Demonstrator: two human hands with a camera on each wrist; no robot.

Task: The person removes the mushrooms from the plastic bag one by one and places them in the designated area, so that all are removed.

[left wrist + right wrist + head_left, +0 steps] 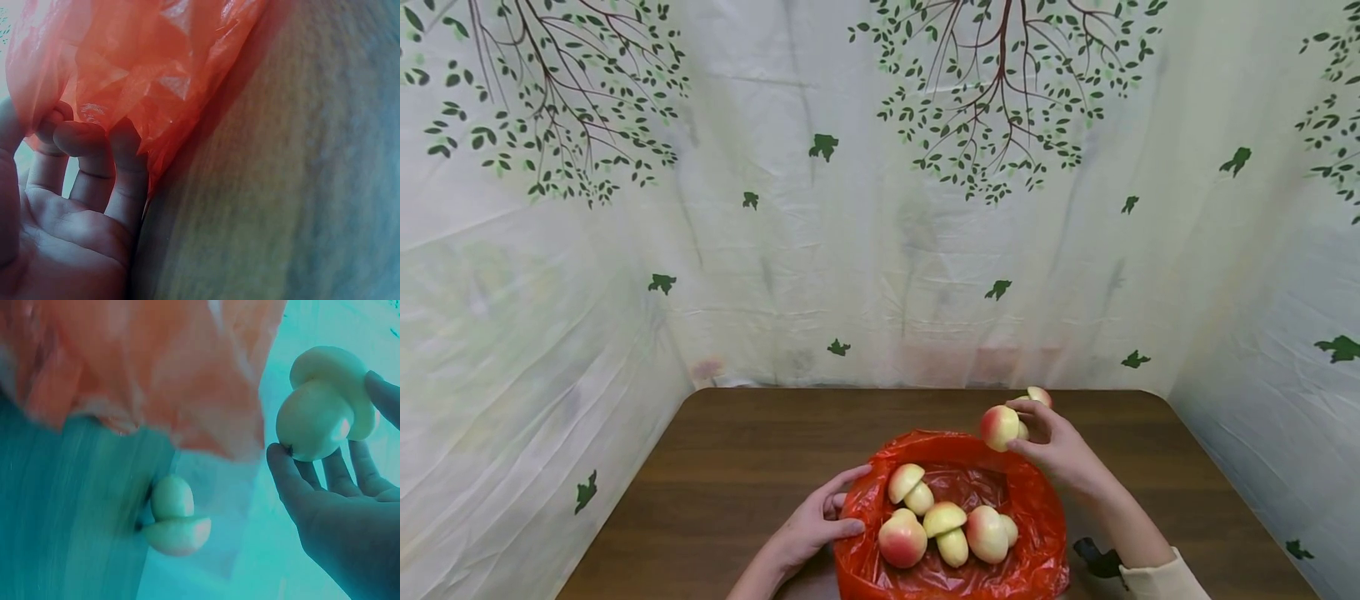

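A red plastic bag [1045, 508] stands with its mouth wide on the table, several yellow-and-red toy mushrooms [902, 538] lying inside. My left hand [808, 521] grips the bag's left rim, thumb at the inside edge. In the left wrist view, curled fingers [94, 134] press into the red film. Above the bag's far right rim, my right hand [1052, 437] holds another toy mushroom [1000, 427] between thumb and fingers. The right wrist view shows this toy mushroom [315, 419] at the fingertips, its round cap and stem visible.
One more toy mushroom [1039, 396] lies at the table's back edge, behind my right hand. A black object [1097, 558] is beside my right wrist. The brown wooden table [745, 442] ends at a hanging white cloth [880, 250] printed with branches and leaves.
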